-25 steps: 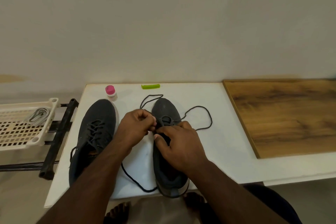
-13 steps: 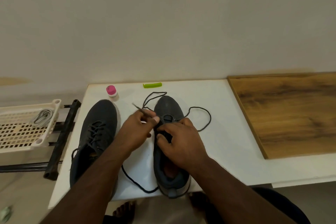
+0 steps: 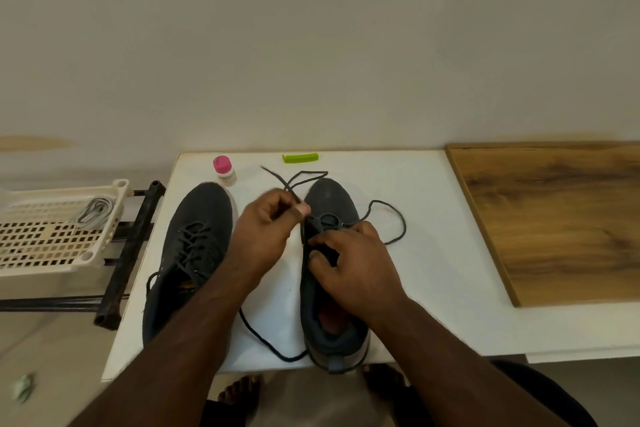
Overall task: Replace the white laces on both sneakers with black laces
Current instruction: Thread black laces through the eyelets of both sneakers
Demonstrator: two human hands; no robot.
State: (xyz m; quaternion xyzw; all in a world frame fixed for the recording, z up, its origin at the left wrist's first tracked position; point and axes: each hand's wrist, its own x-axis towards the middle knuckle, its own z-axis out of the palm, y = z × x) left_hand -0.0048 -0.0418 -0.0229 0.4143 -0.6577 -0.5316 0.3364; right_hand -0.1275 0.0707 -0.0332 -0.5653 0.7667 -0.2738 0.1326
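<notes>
Fingers: the left hand (image 3: pixel 265 230) pinches the black lace (image 3: pixel 290 188) just short of its tip, thumb and forefinger tight on it; the right hand (image 3: pixel 349 262) curls onto the tongue and eyelet edge of the right sneaker (image 3: pixel 329 204), steadying it.
Key relation: the lace end sticks up and away from the left fingers (image 3: pixel 302 209), toward the wall, while the next eyelets sit just below and to the right, under the right hand. The left hand is nearer the free end.
Bench: white bench (image 3: pixel 433 218) carries both shoes, toes to the wall, long axes running away from the person.
Wooden board (image 3: pixel 561 218): lies at the right, well apart from the work.
Left sneaker (image 3: pixel 197 236): already wearing black laces, looks finished.
Right sneaker: only the lowest eyelets threaded; loose lace loops trail on both sides.
Crate (image 3: pixel 52 239): off to the left, holding the pale removed laces (image 3: pixel 95 211).
Small stuff: pink-capped bottle (image 3: pixel 223 170) and green clip (image 3: pixel 300 157) near the wall.
Progress: I'd judge well past halfway.
</notes>
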